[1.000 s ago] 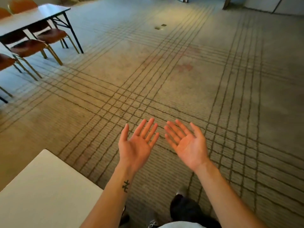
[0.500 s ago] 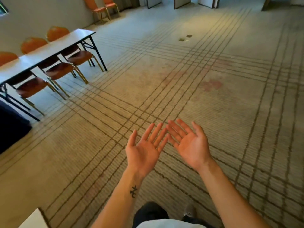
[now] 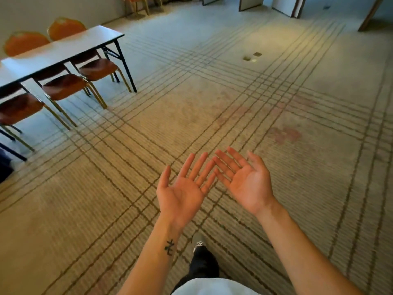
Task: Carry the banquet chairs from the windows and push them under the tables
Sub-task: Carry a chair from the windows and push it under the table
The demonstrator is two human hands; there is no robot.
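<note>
**A:** Head view. How do the hands lie?

**B:** The left hand [image 3: 182, 194] and the right hand [image 3: 244, 182] are held out in front, palms up, with the fingers straight and spread. Neither holds anything. Their fingertips come just beside each other above the lined carpet [image 3: 212, 92]. A small dark tattoo [image 3: 170, 246] marks the left forearm.

**A:** Where are the banquet chairs?

**B:** At upper left, well apart from both hands. Three stand along the near side of the long table [image 3: 63, 50], their brown seats partly under its top: the first chair [image 3: 97, 68] by the table end, the second chair [image 3: 63, 86] beside it, and the third chair [image 3: 19, 107] at the left edge of the frame. Two orange chair backs [image 3: 66, 27] rise behind the table's far side. A further chair [image 3: 136, 0] stands by the far wall, cut off by the top edge.

**A:** What else is visible?

**B:** Small floor plates [image 3: 252, 57] are set in the carpet at mid-distance. A shoe [image 3: 198, 241] and a dark trouser leg show below the hands. Door panels [image 3: 251, 3] line the far end.
</note>
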